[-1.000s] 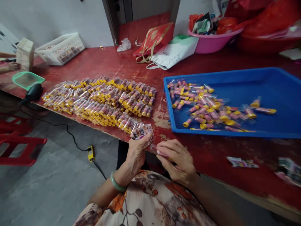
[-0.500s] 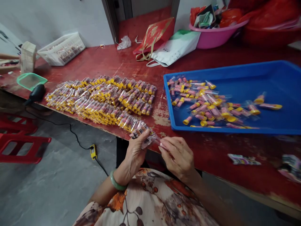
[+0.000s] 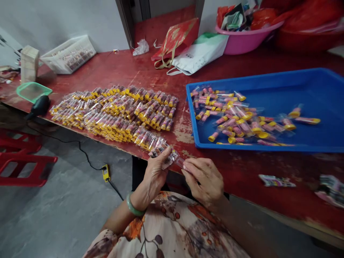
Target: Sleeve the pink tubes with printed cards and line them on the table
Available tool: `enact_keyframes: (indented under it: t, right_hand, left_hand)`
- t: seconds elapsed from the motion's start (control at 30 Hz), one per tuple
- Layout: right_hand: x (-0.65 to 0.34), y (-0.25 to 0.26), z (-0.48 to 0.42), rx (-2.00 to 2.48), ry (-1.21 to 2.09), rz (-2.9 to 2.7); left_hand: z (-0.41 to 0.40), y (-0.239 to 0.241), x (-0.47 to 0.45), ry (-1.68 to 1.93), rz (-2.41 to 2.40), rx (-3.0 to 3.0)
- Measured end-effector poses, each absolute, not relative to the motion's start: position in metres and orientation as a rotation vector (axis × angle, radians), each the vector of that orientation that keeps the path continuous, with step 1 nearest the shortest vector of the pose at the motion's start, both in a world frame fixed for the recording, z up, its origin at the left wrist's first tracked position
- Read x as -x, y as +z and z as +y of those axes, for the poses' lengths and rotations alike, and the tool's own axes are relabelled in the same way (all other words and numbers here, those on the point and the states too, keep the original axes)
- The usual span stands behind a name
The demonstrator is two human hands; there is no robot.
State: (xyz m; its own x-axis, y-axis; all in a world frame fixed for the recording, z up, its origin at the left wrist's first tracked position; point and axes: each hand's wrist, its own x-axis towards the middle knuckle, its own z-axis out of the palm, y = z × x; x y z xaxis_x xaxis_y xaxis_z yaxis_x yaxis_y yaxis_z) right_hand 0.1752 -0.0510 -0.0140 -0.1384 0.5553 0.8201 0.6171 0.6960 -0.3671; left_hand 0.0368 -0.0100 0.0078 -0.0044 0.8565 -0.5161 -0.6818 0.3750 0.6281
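We've got stacked packs (image 3: pixel 115 113) at left. Left hand (image 3: pixel 155 172) grips a printed wrapper (image 3: pixel 156 152), thumb on top. Clear tube (image 3: pixel 180 162) spans the hands, left end at the wrapper; inside or not, we can't quite tell. Right hand (image 3: pixel 205 181) pinches its right end. Blue tray (image 3: pixel 309 95) beyond.

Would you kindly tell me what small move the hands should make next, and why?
Probably the right hand should ease the clear tube into the printed wrapper: the left hand grips the wrapper, and the tube's far end appears to be at its edge.
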Motion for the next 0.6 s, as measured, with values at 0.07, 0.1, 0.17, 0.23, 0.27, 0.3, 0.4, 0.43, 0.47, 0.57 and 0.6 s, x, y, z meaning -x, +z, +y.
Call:
enact_keyframes:
  t: [0.07, 0.1, 0.17, 0.23, 0.27, 0.3, 0.4, 0.43, 0.47, 0.57, 0.6]
  right_hand:
    - [-0.1751, -0.0158, -0.0494, 0.933, -0.087, -1.828]
    - [-0.1751, -0.0168, -0.0489, 0.938, -0.101, -1.836]
    - [-0.1749, -0.0183, -0.0486, 0.949, -0.125, -1.841]
    - [-0.1743, -0.0189, -0.0492, 0.946, -0.136, -1.847]
    - [-0.1738, -0.0190, -0.0497, 0.941, -0.143, -1.854]
    - [-0.1731, -0.0190, -0.0503, 0.938, -0.157, -1.864]
    - [-0.1709, -0.0195, -0.0520, 0.945, -0.250, -1.933]
    - [-0.1702, -0.0197, -0.0523, 0.955, -0.265, -1.954]
    - [-0.1696, -0.0198, -0.0525, 0.960, -0.263, -1.967]
    - [-0.1684, -0.0194, -0.0515, 0.981, -0.105, -1.858]
    - [-0.1683, -0.0191, -0.0508, 0.997, -0.029, -1.785]
  left_hand:
    - [-0.0103, 0.0082, -0.0362, 1.194, 1.027, -0.215]
    - [-0.0105, 0.0083, -0.0358, 1.175, 1.043, -0.213]
    - [-0.0110, 0.0084, -0.0353, 1.145, 1.064, -0.213]
    - [-0.0121, 0.0087, -0.0355, 1.153, 1.073, -0.226]
    - [-0.0129, 0.0088, -0.0360, 1.173, 1.073, -0.242]
    - [-0.0137, 0.0090, -0.0367, 1.198, 1.070, -0.264]
    - [-0.0162, 0.0082, -0.0385, 1.261, 1.059, -0.343]
    - [-0.0167, 0.0073, -0.0388, 1.272, 1.060, -0.363]
    - [-0.0169, 0.0062, -0.0388, 1.283, 1.063, -0.376]
    - [-0.0166, 0.0019, -0.0374, 1.310, 1.071, -0.388]
    - [-0.0163, 0.0004, -0.0368, 1.309, 1.075, -0.388]
